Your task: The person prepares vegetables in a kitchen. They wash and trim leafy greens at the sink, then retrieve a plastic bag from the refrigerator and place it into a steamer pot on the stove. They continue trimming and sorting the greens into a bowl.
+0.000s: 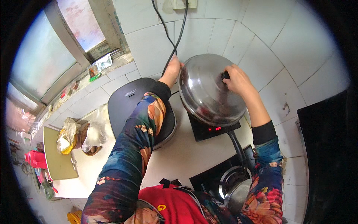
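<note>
My right hand (237,78) grips the black knob of a large domed metal lid (209,95), which is tilted above a black induction cooktop (214,130) with lit red digits. Near the lid's left rim is my left hand (172,70), beside a black power cord (183,30); its fingertips are partly hidden, so whether it holds something cannot be told. A black handle (236,144) projects from under the lid over the cooktop's front edge. What lies beneath the lid is mostly hidden.
A dark rounded appliance (125,103) stands left, under my left forearm. At lower right is a gas stove (207,182) with a metal pot (239,193). Farther left are a basket (91,152) with a plastic bag and a greenish board (51,162). A tiled wall (148,44) rises behind.
</note>
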Motion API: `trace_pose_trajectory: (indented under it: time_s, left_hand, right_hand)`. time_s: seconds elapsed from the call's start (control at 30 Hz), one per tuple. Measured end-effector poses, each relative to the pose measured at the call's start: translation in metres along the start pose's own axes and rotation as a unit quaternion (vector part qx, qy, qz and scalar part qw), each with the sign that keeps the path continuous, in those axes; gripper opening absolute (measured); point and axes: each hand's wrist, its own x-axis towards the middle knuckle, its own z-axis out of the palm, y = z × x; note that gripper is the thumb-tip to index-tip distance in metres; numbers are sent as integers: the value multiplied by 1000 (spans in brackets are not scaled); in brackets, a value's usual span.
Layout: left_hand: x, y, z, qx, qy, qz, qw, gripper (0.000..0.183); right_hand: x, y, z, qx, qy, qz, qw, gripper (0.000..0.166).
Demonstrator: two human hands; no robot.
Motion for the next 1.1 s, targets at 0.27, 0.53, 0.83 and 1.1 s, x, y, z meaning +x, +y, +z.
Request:
trace_pose_trajectory:
  time_s: [0.27, 0.53, 0.83, 1.1]
  left_hand:
    - [-22, -21, 8, 212, -14, -29, 977, 79]
    - [-70, -26, 13, 204, -256, -84, 941, 89]
    - [-66, -28, 40, 271, -235, -182, 916, 104]
    - [-64, -38, 36, 261, -213, -140, 931, 106]
  right_hand:
    - [25, 4, 58, -41, -84, 10, 996, 35]
    - [9, 43, 63, 94, -12, 18, 995, 49]
    - [-42, 142, 80, 269, -171, 379, 869, 83]
    - [-51, 156, 102, 365, -154, 354, 847, 88]
